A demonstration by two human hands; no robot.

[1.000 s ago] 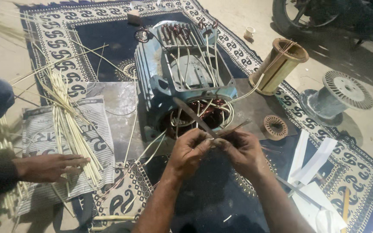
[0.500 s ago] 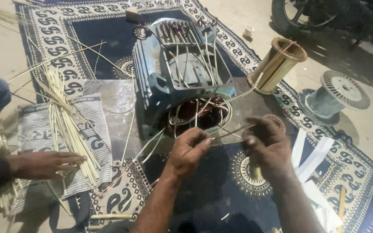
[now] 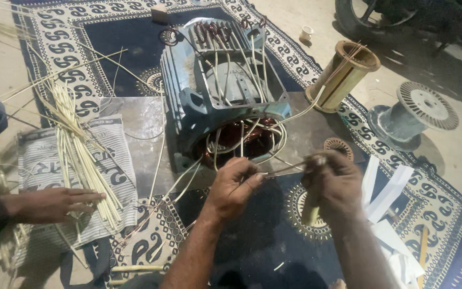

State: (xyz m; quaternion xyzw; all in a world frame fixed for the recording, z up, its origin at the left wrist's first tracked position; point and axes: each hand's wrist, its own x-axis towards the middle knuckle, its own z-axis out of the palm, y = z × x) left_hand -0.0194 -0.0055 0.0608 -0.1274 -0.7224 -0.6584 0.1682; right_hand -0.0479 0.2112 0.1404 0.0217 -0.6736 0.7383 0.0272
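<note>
Right hand (image 3: 333,179) now further from motor's edge (image 3: 225,101) — both grips, left hand (image 3: 233,184) too, closed on wire (image 3: 279,170).

thin wire (image 3: 282,169), taut between hands, blue motor (image 3: 225,96)

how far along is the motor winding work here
Looks done: copper coils sit inside the motor housing, and pale sleeved leads already run up over its top. In hand: the left hand pinches a thin wire coming from the opening, and the right hand grips a pale tube on the same wire. Seemingly left: several leads hang loose at the opening, and another person's hand rests by unused pale strips.
</note>
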